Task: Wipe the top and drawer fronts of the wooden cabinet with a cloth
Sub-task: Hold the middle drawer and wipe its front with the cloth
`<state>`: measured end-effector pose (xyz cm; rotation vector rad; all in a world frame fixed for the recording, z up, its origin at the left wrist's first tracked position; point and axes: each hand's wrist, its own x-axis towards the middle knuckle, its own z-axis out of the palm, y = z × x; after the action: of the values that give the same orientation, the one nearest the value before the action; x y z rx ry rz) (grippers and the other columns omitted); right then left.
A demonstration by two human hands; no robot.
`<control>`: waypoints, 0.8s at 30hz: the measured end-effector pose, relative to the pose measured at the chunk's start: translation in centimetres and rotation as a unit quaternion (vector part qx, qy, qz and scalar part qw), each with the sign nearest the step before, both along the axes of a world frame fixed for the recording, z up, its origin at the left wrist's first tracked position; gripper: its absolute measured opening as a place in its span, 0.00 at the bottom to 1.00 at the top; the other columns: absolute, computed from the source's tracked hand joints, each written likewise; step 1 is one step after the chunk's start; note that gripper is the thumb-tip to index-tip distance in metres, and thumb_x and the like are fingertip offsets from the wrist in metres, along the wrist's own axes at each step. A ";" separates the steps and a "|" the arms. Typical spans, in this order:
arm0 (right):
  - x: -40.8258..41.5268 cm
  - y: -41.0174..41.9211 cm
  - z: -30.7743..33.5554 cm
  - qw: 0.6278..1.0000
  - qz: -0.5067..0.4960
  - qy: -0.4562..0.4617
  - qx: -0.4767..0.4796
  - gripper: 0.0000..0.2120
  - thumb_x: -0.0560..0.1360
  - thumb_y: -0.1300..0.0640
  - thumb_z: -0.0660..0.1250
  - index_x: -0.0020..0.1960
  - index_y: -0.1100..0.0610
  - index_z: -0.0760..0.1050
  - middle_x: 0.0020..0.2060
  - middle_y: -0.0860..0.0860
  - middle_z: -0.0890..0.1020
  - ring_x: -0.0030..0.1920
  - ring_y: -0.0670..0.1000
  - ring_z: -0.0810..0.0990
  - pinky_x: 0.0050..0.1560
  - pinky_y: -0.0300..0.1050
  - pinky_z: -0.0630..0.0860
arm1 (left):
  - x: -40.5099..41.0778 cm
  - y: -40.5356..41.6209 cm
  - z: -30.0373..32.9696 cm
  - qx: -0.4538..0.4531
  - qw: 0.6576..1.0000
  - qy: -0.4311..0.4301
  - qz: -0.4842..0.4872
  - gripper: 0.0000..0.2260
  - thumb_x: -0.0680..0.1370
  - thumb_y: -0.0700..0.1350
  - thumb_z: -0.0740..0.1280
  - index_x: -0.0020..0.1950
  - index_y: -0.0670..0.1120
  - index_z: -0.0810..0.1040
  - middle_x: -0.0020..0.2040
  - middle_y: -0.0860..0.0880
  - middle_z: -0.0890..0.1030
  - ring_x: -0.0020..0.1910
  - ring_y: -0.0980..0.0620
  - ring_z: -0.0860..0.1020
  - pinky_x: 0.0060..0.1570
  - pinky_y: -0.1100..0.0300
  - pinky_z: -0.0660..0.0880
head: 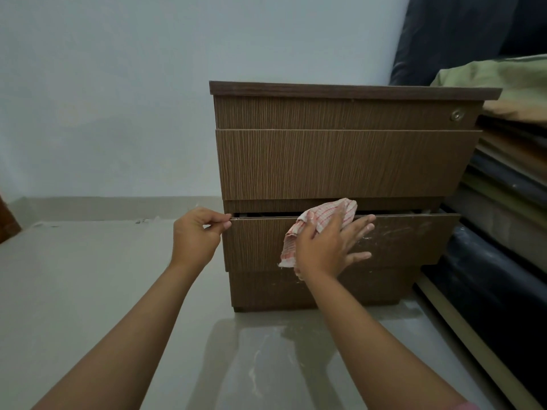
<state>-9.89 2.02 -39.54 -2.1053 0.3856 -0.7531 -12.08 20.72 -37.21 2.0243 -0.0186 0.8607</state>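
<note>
A brown wooden cabinet (pixel 340 161) with a vertical grain pattern stands on a glossy beige tiled floor (pixel 88 291), with its back against a pale blue-white wall (pixel 148 84). The cabinet has three drawer fronts under a darker top board (pixel 352 90), and a small round metal lock (pixel 456 115) sits at the right end of the upper front. No brand, label or writing can be read on any surface. The lowest drawer front (pixel 414 241) is pulled out a little, so a dark gap shows along its upper edge, and pale scratches and smears mark its right part. The left hand (pixel 195 235) pinches the upper left corner of this drawer front between the thumb and the curled fingers. The right hand (pixel 328 247) lies flat with spread, straight fingers and presses a white cloth with thin red checks (pixel 322 220) against the middle of the same drawer front; part of the cloth sticks out above and to the left of the hand. The two hands are apart, one at the corner and one at the middle. To the right of the cabinet lies a stack of folded mattresses and bedding (pixel 503 179) in dark, green and tan colours.
</note>
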 end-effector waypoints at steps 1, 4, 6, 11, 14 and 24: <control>0.1 -0.5 0.0 1.000 -0.002 0.001 -0.001 0.31 0.79 0.43 0.57 0.77 0.51 0.51 0.76 0.59 0.36 0.75 0.58 0.33 0.67 0.69 0.33 | 0.0 -0.1 0.0 0.000 1.000 0.001 0.001 0.05 0.71 0.37 0.72 0.46 0.43 0.83 0.41 0.48 0.81 0.41 0.58 0.77 0.40 0.80 0.68; 0.1 -1.6 0.0 1.000 -0.004 0.002 -0.007 0.31 0.79 0.43 0.57 0.77 0.50 0.52 0.75 0.60 0.36 0.75 0.59 0.33 0.67 0.69 0.33 | -0.1 -0.3 0.0 0.001 1.000 0.008 0.011 0.05 0.71 0.40 0.73 0.46 0.44 0.83 0.41 0.49 0.81 0.41 0.59 0.77 0.37 0.80 0.68; 0.1 -2.0 0.0 1.000 -0.004 0.005 -0.013 0.31 0.79 0.43 0.57 0.77 0.51 0.52 0.75 0.61 0.36 0.75 0.59 0.33 0.67 0.69 0.34 | -0.1 -0.4 -0.1 -0.011 1.000 0.014 0.019 0.05 0.70 0.42 0.73 0.45 0.45 0.83 0.41 0.50 0.81 0.41 0.59 0.77 0.35 0.77 0.68; 0.2 -1.9 0.0 1.000 -0.002 0.004 -0.005 0.31 0.79 0.44 0.57 0.77 0.51 0.52 0.75 0.61 0.37 0.75 0.59 0.33 0.67 0.69 0.34 | 0.1 -0.8 -0.1 -0.019 0.999 0.015 0.033 0.06 0.69 0.45 0.74 0.44 0.45 0.83 0.41 0.49 0.82 0.42 0.55 0.78 0.38 0.70 0.69; 0.3 -1.7 -0.2 1.000 -0.006 -0.002 -0.001 0.30 0.79 0.44 0.56 0.77 0.51 0.51 0.76 0.61 0.37 0.75 0.59 0.34 0.67 0.68 0.33 | 0.1 -1.1 -0.2 -0.013 0.999 0.002 0.042 0.09 0.68 0.48 0.75 0.42 0.44 0.83 0.39 0.50 0.81 0.40 0.55 0.77 0.38 0.66 0.71; 0.8 -1.5 -0.6 1.000 -0.004 -0.007 0.002 0.31 0.79 0.45 0.56 0.78 0.52 0.50 0.76 0.61 0.38 0.75 0.59 0.34 0.67 0.69 0.34 | 0.5 -2.5 -0.1 -0.098 0.991 0.016 0.089 0.09 0.69 0.50 0.74 0.39 0.45 0.82 0.36 0.50 0.81 0.38 0.54 0.78 0.40 0.59 0.76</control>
<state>-9.11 0.52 -40.09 -2.0953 0.3871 -0.7699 -11.61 18.25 -37.35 1.8735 0.2593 0.9028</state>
